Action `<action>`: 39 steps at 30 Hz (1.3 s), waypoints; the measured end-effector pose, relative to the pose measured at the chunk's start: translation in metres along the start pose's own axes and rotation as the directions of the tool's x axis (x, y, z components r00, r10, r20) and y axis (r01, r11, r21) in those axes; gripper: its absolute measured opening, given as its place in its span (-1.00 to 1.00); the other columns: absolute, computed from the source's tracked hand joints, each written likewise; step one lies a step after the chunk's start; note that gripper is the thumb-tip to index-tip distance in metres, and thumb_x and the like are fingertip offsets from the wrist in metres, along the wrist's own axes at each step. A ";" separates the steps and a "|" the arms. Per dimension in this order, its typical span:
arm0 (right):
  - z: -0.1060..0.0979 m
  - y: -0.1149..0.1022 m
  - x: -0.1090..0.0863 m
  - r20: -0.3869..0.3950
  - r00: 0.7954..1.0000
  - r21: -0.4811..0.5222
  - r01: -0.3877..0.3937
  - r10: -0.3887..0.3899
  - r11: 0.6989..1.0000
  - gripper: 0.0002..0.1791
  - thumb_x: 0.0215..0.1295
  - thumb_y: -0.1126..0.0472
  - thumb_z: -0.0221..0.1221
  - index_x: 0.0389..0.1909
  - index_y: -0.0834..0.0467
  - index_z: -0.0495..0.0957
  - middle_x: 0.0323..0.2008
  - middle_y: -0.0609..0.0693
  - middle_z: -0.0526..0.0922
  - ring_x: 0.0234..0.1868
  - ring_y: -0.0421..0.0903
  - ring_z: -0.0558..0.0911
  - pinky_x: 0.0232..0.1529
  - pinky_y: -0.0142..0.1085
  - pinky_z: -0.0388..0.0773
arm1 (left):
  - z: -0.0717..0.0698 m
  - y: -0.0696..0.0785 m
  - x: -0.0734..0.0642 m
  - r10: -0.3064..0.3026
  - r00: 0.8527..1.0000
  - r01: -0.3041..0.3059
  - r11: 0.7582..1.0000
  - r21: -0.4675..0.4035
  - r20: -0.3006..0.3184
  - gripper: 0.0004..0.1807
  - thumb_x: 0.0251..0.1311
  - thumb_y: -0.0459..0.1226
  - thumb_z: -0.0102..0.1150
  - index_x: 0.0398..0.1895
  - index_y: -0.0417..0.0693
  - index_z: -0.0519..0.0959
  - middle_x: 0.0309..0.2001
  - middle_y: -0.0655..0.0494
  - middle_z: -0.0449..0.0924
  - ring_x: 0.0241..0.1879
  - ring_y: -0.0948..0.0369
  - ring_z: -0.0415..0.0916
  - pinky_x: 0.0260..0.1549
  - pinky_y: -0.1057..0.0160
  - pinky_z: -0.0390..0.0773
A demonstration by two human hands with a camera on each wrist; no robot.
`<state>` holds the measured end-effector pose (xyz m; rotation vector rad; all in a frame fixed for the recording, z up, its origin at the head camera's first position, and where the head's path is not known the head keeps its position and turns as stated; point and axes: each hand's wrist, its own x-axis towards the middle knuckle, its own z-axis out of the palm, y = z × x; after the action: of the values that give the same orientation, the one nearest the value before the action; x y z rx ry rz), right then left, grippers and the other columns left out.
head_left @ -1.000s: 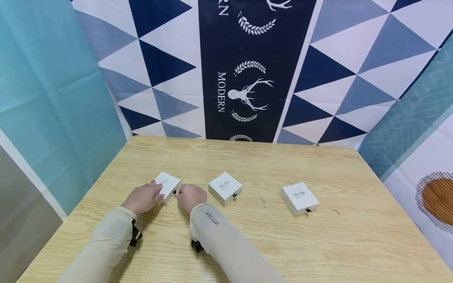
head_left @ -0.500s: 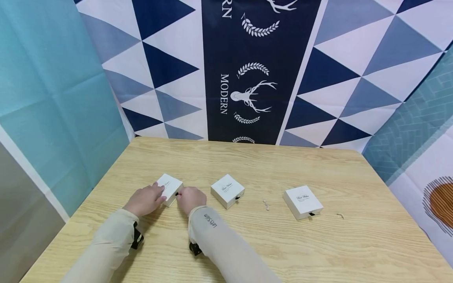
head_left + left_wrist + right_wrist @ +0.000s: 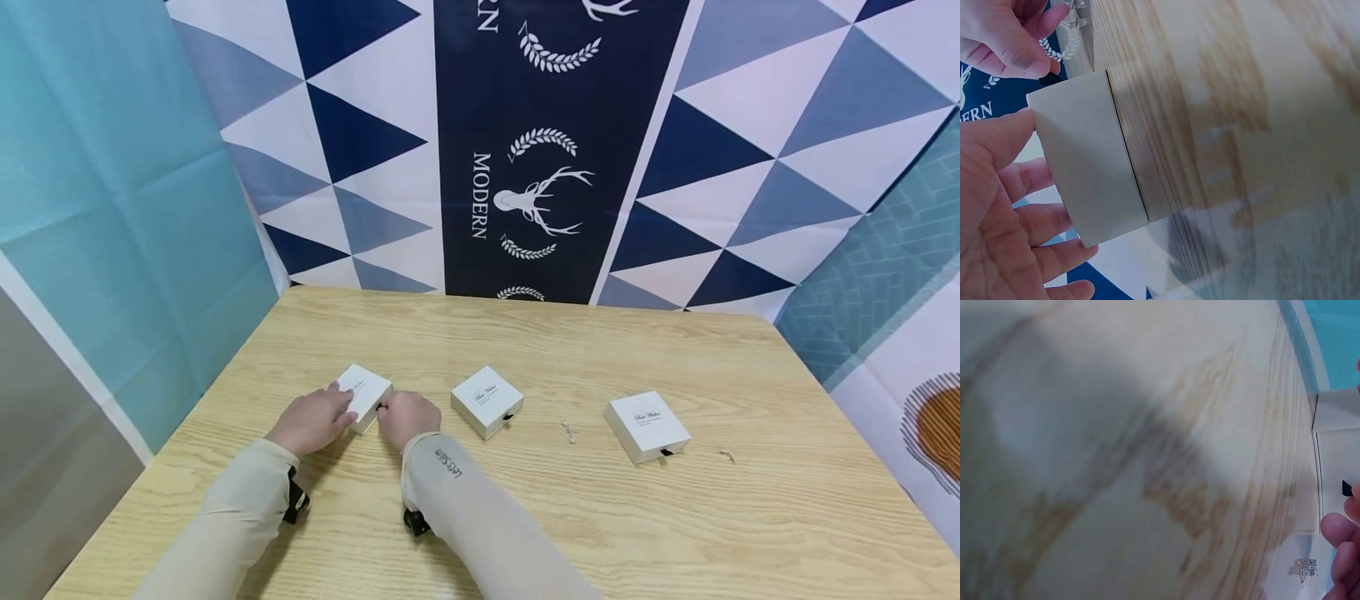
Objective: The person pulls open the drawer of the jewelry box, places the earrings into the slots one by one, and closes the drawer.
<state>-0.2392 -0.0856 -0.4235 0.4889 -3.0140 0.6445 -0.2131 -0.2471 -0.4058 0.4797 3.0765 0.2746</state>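
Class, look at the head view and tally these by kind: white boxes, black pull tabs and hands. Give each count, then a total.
White boxes: 3
Black pull tabs: 3
Hands: 2
Total: 8

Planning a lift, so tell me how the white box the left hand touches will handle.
The white box looks stiff, its edges crisp and straight. Squat and flat-sided, it probably won't roll. Tugging its black tab might make it slide open.
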 end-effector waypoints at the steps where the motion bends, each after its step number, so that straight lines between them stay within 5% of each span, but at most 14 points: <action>1: 0.000 0.000 0.000 -0.006 1.000 -0.002 0.005 -0.005 1.000 -0.60 0.31 0.12 0.16 -0.76 0.03 0.44 -0.74 -0.17 0.43 -0.68 -0.24 0.37 -0.66 -0.38 0.26 | 0.000 0.000 0.000 -0.001 1.000 0.001 1.000 0.000 0.000 -0.52 0.32 -0.23 0.08 0.15 -0.44 0.45 0.13 -0.51 0.38 0.09 -0.30 0.41 -0.02 -0.19 0.42; 8: 0.003 -0.001 0.002 -0.035 0.999 -0.002 0.013 -0.013 1.000 -0.80 0.34 0.07 0.13 -0.34 -0.04 0.72 -0.54 -0.17 0.66 -0.62 -0.29 0.46 -0.61 -0.40 0.34 | -0.002 0.001 0.000 -0.016 1.000 0.016 1.000 -0.011 0.022 -0.52 0.34 -0.21 0.06 0.18 -0.42 0.44 0.17 -0.53 0.33 0.14 -0.32 0.36 0.04 -0.20 0.38; 17: 0.001 -0.002 0.002 0.007 1.000 -0.024 -0.023 0.024 0.999 -0.74 0.33 0.09 0.14 -0.54 0.01 0.65 -0.67 -0.17 0.52 -0.67 -0.25 0.41 -0.63 -0.37 0.31 | -0.003 0.004 -0.001 -0.029 0.999 0.030 0.999 -0.016 0.042 -0.52 0.35 -0.23 0.05 0.19 -0.43 0.43 0.18 -0.52 0.32 0.16 -0.31 0.33 0.08 -0.19 0.35; 23: 0.003 0.001 0.000 0.024 0.999 -0.052 -0.032 0.033 0.998 -0.80 0.30 0.06 0.17 -0.43 0.02 0.69 -0.59 -0.15 0.58 -0.62 -0.23 0.44 -0.60 -0.34 0.35 | -0.002 0.005 -0.001 -0.033 0.998 0.034 0.999 -0.018 0.051 -0.53 0.35 -0.22 0.05 0.18 -0.43 0.44 0.18 -0.55 0.30 0.16 -0.33 0.33 0.10 -0.18 0.35; 39: 0.000 -0.003 0.001 0.052 0.998 -0.137 -0.026 0.034 0.990 -0.75 0.28 0.05 0.19 -0.56 0.04 0.62 -0.67 -0.14 0.51 -0.64 -0.22 0.44 -0.58 -0.31 0.40 | -0.006 0.003 0.002 -0.065 0.995 0.067 0.998 -0.020 0.078 -0.52 0.36 -0.19 0.03 0.20 -0.37 0.43 0.21 -0.45 0.33 0.20 -0.28 0.31 0.07 -0.29 0.30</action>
<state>-0.2393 -0.0882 -0.4223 0.4634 -3.0945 0.4297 -0.2141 -0.2452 -0.3995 0.3772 3.0038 0.2814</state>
